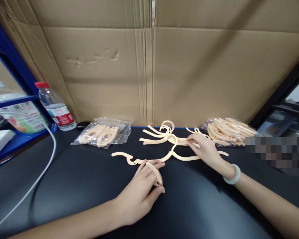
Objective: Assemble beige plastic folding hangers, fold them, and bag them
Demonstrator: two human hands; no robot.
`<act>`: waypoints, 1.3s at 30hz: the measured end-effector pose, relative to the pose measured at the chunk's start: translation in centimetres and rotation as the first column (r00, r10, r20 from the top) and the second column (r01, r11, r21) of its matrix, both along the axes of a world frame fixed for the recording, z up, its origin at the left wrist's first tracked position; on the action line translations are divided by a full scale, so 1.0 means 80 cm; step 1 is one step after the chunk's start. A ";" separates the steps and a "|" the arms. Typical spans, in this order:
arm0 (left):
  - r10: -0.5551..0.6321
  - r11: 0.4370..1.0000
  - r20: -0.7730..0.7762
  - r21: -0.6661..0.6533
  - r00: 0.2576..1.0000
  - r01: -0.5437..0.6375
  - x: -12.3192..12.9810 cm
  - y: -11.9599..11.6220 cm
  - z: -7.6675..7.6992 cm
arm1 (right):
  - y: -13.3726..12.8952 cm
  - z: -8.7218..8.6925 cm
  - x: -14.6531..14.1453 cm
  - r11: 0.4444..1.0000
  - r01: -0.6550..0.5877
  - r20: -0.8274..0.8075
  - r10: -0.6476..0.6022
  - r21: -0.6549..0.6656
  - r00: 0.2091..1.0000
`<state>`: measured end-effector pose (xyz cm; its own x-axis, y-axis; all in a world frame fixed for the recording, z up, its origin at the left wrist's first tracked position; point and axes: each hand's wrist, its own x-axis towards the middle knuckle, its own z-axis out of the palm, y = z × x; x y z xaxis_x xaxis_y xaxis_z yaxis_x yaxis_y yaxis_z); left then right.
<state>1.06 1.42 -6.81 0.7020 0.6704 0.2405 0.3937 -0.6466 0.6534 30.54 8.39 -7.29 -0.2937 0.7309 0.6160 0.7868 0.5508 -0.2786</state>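
Note:
In the lower middle my left hand (137, 196) is closed around a curved cream plastic hanger piece (154, 173), pinched between thumb and fingers above the table. Just beyond its fingertips lies a cream folding hanger (184, 158) with its hook toward the back, and a loose curved arm (121, 154) is at its left end. My right hand (205, 151) reaches over the hanger's right side, its fingers closed on a cream hanger arm (181, 140) in the pile behind. Several hanger parts (154, 141) overlap in that pile, and the fingers partly cover it.
A clear bag of hanger parts (102, 132) lies back left, and a fuller bag (229, 131) back right. A water bottle (57, 109) stands beside the blue shelf (12, 49). A white cable (53, 146) curves over the left table. Cardboard (189, 66) walls the back.

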 end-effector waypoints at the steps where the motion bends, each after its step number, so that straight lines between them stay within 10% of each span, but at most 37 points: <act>1: 0.002 1.000 -0.006 -0.006 1.000 -0.002 0.000 0.000 0.001 | 0.000 0.001 0.000 1.000 0.016 -0.006 -0.016 0.014 1.000; 11: 0.073 0.994 0.189 -0.097 0.979 -0.056 0.002 0.003 0.007 | -0.001 0.022 0.020 0.983 0.110 -0.037 -0.106 0.145 0.994; 20: 0.465 0.827 0.624 -0.559 0.628 -0.056 -0.009 0.024 0.041 | -0.031 0.039 0.015 0.995 -0.038 -0.167 0.022 -0.091 0.986; 28: 0.532 0.711 0.669 -0.686 0.519 0.155 -0.015 0.036 0.037 | -0.051 0.043 -0.006 0.977 -0.114 -0.159 0.085 -0.183 0.984; 39: 0.474 0.635 0.685 -0.702 0.554 0.324 -0.023 0.041 0.039 | -0.053 0.042 0.000 0.993 -0.098 -0.120 0.105 0.064 0.987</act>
<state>-0.81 4.73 -3.66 0.4215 0.9050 0.0577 -0.4927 0.1751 0.8524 30.54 4.18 -3.91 -0.2836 0.6634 0.6924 0.6877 0.6439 -0.3353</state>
